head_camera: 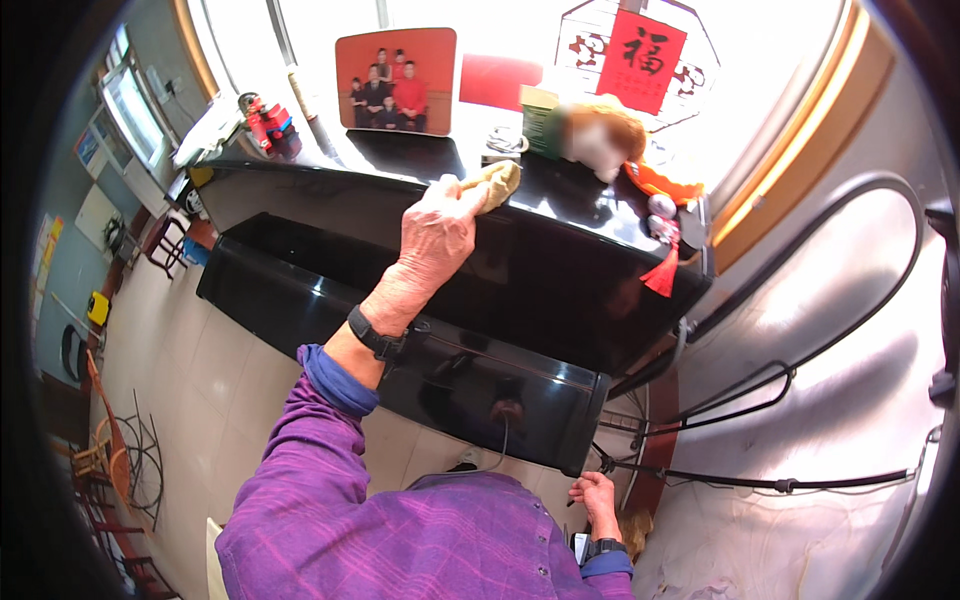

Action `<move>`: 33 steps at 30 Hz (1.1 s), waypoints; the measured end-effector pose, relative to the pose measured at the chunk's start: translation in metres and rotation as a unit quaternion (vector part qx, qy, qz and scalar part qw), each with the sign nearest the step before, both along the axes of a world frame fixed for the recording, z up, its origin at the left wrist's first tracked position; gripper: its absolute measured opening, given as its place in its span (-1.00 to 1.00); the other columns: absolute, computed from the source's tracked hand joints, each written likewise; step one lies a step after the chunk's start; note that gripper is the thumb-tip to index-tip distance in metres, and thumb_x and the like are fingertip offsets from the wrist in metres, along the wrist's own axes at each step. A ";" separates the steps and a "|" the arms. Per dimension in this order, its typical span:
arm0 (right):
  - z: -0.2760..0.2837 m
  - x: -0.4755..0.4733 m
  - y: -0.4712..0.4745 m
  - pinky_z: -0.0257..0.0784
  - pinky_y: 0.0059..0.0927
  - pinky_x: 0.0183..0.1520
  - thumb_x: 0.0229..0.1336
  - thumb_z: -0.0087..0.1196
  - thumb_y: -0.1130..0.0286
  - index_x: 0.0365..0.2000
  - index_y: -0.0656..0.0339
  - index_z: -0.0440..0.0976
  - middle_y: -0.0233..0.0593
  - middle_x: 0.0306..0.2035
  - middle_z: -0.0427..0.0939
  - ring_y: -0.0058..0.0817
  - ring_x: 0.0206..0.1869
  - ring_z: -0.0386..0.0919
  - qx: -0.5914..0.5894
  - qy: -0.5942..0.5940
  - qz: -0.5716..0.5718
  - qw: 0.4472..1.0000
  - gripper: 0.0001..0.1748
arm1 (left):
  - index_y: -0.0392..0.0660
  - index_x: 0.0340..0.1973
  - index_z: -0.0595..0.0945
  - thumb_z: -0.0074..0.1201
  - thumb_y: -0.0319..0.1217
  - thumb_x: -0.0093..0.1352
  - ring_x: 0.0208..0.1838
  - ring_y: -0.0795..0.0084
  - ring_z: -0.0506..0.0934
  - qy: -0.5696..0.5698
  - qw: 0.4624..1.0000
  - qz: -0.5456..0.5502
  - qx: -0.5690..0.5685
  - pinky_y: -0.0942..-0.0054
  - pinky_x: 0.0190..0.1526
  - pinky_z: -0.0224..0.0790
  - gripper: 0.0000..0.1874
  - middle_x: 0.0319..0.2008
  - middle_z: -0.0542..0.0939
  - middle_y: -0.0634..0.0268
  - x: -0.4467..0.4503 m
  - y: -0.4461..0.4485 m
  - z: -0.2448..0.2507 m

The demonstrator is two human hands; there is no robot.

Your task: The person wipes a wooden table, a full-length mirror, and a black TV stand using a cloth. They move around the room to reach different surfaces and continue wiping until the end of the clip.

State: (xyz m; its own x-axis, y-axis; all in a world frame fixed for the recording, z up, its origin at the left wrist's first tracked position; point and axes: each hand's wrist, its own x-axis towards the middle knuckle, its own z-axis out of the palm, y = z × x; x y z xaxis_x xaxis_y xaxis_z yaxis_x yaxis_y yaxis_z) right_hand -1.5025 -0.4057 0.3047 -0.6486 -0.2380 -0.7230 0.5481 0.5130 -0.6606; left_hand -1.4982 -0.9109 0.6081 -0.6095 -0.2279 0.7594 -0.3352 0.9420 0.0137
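Note:
My left hand [442, 225] reaches forward and grips a folded tan cloth [495, 184], which touches the top front edge of a glossy black upright piano [547, 274]. Just behind the cloth lies a coiled pale cable [507, 140]. Low at the right, my right hand [595, 495] hangs near the end of the closed keyboard lid [480, 390]. Its fingers are curled around something thin and dark, too small to make out. A framed group photo [396, 81] stands on the piano top.
On the piano top are red figures [268, 124], a green box [538, 120], a brown-and-white plush item [600, 135] and a red tassel [663, 270] hanging over the edge. Black metal stands [780, 480] are at the right. A wooden chair [112, 450] stands far left.

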 end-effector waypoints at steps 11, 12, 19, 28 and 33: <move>-0.001 0.009 0.015 0.58 -0.43 -0.44 0.32 0.00 0.56 0.05 0.38 0.50 -0.14 -0.33 0.67 -0.37 -0.42 0.69 0.032 -0.008 -0.064 0.997 -0.69 | 0.00 -0.04 0.72 0.10 -0.52 0.28 -0.14 0.05 0.64 0.013 0.991 0.131 0.013 0.15 -0.13 0.57 -0.66 -0.25 0.66 0.11 0.077 -0.124 -0.006; -0.003 0.009 0.015 0.59 -0.42 -0.45 0.32 0.00 0.57 0.04 0.38 0.50 -0.14 -0.33 0.67 -0.37 -0.42 0.69 0.029 -0.008 -0.069 0.997 -0.69 | 0.01 -0.03 0.71 0.10 -0.51 0.28 -0.12 0.05 0.64 0.010 0.989 0.145 0.017 0.14 -0.11 0.57 -0.66 -0.22 0.66 0.10 0.082 -0.136 -0.005; -0.003 -0.003 -0.006 0.56 -0.44 -0.40 0.29 0.01 0.57 0.08 0.39 0.49 -0.10 -0.24 0.67 -0.40 -0.36 0.68 0.035 0.031 -0.064 0.997 -0.64 | 0.05 -0.06 0.71 0.04 -0.44 0.39 -0.15 0.04 0.66 -0.014 0.977 0.214 -0.013 0.11 -0.12 0.55 -0.75 -0.28 0.67 0.10 0.117 -0.217 -0.002; 0.009 -0.003 -0.025 0.57 -0.42 -0.42 0.29 -0.01 0.58 0.08 0.43 0.49 -0.08 -0.27 0.67 -0.39 -0.37 0.68 0.062 0.046 -0.052 0.996 -0.64 | 0.03 -0.06 0.71 -0.07 -0.38 0.45 -0.05 0.00 0.67 -0.075 0.939 0.329 0.066 0.05 -0.05 0.54 -0.72 -0.12 0.61 0.01 0.145 -0.288 0.012; 0.007 -0.004 -0.030 0.55 -0.42 -0.45 0.27 -0.01 0.59 0.05 0.41 0.49 -0.09 -0.29 0.67 -0.39 -0.40 0.67 0.083 0.049 -0.053 0.994 -0.66 | 0.02 -0.08 0.66 0.00 -0.41 0.41 -0.13 -0.01 0.68 -0.097 0.940 0.325 0.033 0.06 -0.12 0.58 -0.78 -0.18 0.59 0.07 0.139 -0.276 0.009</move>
